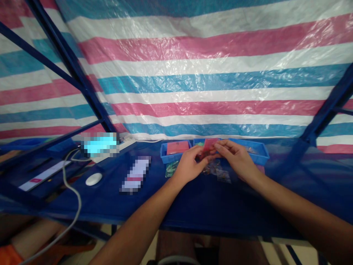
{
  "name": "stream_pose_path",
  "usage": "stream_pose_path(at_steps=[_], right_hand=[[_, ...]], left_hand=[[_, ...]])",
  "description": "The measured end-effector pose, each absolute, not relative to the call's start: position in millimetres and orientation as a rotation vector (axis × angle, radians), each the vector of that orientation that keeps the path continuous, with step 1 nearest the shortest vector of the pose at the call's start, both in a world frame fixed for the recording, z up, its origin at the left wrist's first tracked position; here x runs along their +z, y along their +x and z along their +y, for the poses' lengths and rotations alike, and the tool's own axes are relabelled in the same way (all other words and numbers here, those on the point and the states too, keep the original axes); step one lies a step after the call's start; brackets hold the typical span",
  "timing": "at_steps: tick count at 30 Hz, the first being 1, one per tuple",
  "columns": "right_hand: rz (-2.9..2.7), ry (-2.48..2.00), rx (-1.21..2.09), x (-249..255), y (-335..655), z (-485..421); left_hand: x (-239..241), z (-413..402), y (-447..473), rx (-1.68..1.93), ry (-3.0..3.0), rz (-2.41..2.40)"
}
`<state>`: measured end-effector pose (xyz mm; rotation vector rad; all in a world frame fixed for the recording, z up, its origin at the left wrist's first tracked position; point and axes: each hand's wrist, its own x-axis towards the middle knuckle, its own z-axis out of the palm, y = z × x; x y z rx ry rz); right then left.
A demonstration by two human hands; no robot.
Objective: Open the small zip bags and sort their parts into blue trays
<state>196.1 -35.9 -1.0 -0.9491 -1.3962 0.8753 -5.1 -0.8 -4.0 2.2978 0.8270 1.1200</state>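
Note:
Over the blue table, a small pink flat packet (pixel 210 143) is pinched in the fingers of my left hand (pixel 190 164). My right hand (pixel 237 158) is closed at the packet's right edge, thumb and fingers together. Beneath the hands lie several small clear plastic bags (pixel 224 176) with tiny contents I cannot make out. A green packet (pixel 171 169) rests left of my left wrist. Behind stand a blue tray (pixel 167 159) holding pink flat pieces (pixel 178 147), a mostly hidden middle tray, and a right blue tray (pixel 262 157) with small clear bags inside.
To the left are a white mouse (pixel 93 179), a blurred-out phone (pixel 136 175), a lit screen (pixel 100 144) and a power strip (pixel 127 143). A white cable (pixel 79 200) hangs over the table edge. Blue posts (pixel 91 99) and striped sheeting enclose the table. Another person's limb (pixel 33 237) shows lower left.

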Motion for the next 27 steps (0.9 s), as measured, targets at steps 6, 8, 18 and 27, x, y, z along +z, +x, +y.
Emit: stream_pose_path(at_steps=[6,8,18,27], right_hand=[[-1.490,-1.025,0.398,-3.6,205.3,-34.3],[-1.538,-1.021,0.453,-6.0,207.7,-32.1],[-1.227,-0.909,0.926,-9.3,212.9,-21.6],[-1.381,-0.935,1.123,-10.1,205.6,-23.5]], left_hand=[[-1.4,1.3,-9.5,1.070,2.195,0.867],[-1.3,0.1,-9.8,1.035,2.173,0.796],[-14.8,12.2,-2.8,1.090,1.702,0.642],[-4.6,20.1,-7.2,1.340,1.390,0.597]])
